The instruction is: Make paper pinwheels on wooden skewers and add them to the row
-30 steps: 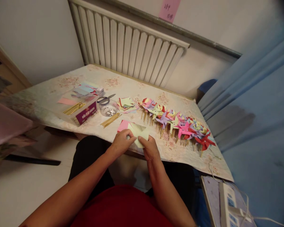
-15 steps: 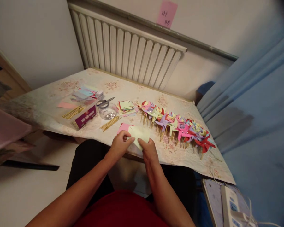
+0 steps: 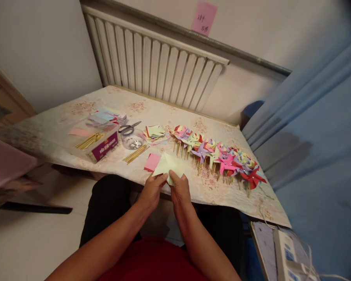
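**Pale paper pinched at the bench's near edge**

Our left hand (image 3: pixel 152 190) and right hand (image 3: pixel 179 189) both pinch the paper (image 3: pixel 170 165) by its near corner; it fans away from us, left hand marginally nearer. Pale yellow-green, folded, pointed. Beyond: pink sheet (image 3: pixel 152 161), pinwheels (image 3: pixel 219 154) on the bench (image 3: pixel 152 107).

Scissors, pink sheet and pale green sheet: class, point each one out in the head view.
scissors (image 3: pixel 129 128), head view, on the handles.
pink sheet (image 3: pixel 151 161), head view, on its flat middle.
pale green sheet (image 3: pixel 170 165), head view, on the face above the fingers.
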### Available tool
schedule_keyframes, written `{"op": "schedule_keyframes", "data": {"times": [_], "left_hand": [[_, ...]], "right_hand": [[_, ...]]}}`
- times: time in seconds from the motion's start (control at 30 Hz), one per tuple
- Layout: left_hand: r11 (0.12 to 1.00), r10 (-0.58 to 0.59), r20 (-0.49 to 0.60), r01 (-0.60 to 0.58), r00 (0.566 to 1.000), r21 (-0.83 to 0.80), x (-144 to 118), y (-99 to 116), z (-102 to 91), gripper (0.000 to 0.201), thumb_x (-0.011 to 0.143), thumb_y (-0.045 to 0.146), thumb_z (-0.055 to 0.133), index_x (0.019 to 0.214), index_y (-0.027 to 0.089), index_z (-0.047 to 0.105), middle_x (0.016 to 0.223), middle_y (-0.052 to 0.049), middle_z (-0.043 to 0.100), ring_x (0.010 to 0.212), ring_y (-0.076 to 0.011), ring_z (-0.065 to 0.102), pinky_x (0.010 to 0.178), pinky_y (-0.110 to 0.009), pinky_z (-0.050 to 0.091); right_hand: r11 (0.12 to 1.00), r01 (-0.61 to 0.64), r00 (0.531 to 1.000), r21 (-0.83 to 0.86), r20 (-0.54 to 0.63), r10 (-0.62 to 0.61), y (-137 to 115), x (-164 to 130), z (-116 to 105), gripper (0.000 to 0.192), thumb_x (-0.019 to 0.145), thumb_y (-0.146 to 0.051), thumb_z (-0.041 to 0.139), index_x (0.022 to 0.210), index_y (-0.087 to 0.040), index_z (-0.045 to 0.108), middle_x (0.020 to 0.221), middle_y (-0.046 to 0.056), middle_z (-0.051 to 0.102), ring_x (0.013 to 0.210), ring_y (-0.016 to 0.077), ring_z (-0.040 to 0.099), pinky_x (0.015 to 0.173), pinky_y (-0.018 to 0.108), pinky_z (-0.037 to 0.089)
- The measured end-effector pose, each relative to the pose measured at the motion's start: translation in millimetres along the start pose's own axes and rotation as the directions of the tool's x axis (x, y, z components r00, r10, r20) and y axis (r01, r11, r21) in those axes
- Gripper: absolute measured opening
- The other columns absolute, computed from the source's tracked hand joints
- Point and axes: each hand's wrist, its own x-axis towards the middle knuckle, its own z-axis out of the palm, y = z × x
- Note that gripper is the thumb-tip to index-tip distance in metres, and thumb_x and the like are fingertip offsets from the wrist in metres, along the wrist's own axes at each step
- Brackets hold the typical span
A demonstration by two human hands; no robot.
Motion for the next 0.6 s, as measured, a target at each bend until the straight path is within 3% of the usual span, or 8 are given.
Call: {"op": "schedule_keyframes", "data": {"times": [0.33, 0.6], "left_hand": [[0.995, 0.094, -0.086, -0.097, 0.992, -0.030, 5, -1, 10.3, 0.021, 0.063, 0.025, 0.076, 0.080, 0.013, 0.071, 0.078, -0.003, 0.072, 0.077, -0.0170, 0.064, 0.077, -0.028, 0.048], [0.989, 0.122, -0.152, -0.133, 0.981, -0.060, 9, -2, 5.7, 0.039, 0.061, 0.022, 0.077, 0.098, 0.013, 0.069, 0.084, -0.003, 0.072, 0.076, -0.0158, 0.064, 0.075, -0.028, 0.048]], "right_hand": [[0.999, 0.046, 0.998, -0.023, 0.051, -0.045, 16, -1, 0, 0.029, 0.070, -0.024, 0.068, 0.098, -0.014, 0.066, 0.087, 0.003, 0.072, 0.080, 0.0188, 0.067, 0.075, 0.029, 0.053], [1.000, -0.004, 0.999, -0.029, 0.036, 0.005, 17, 0, -1, 0.034, 0.069, -0.024, 0.070, 0.101, -0.014, 0.066, 0.083, 0.003, 0.073, 0.077, 0.0199, 0.068, 0.071, 0.030, 0.054]]}}
